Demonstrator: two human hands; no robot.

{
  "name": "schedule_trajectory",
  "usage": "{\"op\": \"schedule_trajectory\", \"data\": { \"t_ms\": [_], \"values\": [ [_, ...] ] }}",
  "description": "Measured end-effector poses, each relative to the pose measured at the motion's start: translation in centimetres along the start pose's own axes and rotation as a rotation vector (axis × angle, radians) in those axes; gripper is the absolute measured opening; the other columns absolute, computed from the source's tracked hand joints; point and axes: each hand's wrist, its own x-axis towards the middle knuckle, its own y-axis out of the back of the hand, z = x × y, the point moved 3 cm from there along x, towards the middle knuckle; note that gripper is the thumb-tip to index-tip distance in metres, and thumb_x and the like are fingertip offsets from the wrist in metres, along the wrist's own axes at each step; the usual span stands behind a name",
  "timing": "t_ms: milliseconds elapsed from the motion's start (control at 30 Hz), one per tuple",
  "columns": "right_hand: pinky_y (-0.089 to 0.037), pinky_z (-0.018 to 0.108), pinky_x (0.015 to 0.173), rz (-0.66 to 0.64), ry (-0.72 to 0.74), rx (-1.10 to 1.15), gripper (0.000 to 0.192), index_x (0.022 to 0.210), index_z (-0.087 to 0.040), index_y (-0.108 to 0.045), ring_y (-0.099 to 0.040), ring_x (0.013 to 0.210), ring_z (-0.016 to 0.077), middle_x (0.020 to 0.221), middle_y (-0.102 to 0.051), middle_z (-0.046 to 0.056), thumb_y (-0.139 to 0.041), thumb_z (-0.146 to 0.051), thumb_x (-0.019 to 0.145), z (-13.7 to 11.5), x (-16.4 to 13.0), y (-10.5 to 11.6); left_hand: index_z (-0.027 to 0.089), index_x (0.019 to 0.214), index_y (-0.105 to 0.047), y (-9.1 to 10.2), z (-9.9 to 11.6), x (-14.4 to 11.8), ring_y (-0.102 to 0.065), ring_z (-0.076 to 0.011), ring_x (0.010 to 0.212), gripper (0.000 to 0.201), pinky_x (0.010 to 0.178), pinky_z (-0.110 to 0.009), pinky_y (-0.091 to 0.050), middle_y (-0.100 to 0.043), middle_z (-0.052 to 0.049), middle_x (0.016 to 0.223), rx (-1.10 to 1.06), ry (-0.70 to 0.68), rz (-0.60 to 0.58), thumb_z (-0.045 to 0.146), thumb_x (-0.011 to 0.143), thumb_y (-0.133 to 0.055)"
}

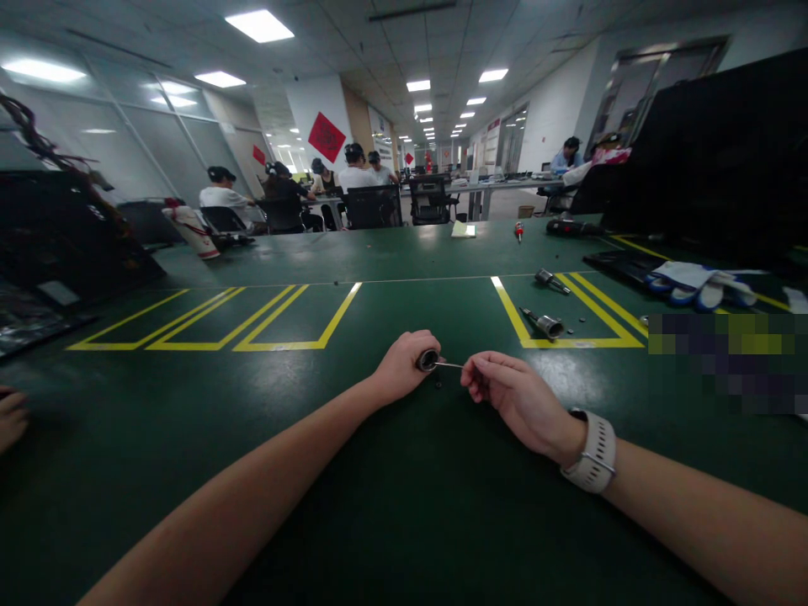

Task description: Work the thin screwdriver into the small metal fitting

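Metal cylinder (427, 360) inside left hand (400, 368) grip

Two metal sockets (544, 323) lie by the yellow tape, white-and-blue gloves (700, 282) far right, people seated at the back desks (353, 172)

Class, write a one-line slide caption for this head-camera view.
Left hand grips a small metal cylinder while right hand holds a thin pin at its end.
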Motion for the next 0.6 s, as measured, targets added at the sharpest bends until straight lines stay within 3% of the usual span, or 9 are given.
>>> {"op": "schedule_trajectory", "data": {
  "t_ms": [300,600],
  "values": [
    [-0.038,0.028,0.061,0.016,-0.019,0.048,0.015,0.074,-0.016,-0.063,-0.051,0.065,0.0136,0.073,-0.06,0.003,-0.055,-0.027,0.08,0.04,0.12,0.34,0.017,0.068,-0.049,-0.03,-0.25,0.03,-0.049,-0.0122,0.068,0.018,0.063,-0.025,-0.037,-0.052,0.001,0.07,-0.119,0.034,0.009,0.028,0.077,-0.058],
    [-0.037,0.028,0.058,0.053,0.004,0.049,0.015,0.069,-0.017,-0.061,-0.049,0.06,0.0136,0.067,-0.058,0.002,-0.056,-0.027,0.078,-0.16,0.13,0.28,0.017,0.068,-0.051,-0.02,-0.25,0.11,-0.05,-0.0128,0.068,0.013,0.065,-0.027,-0.037,-0.054,0.001,0.071,-0.028,0.049,-0.007,0.023,0.077,-0.058]
  ]
}}
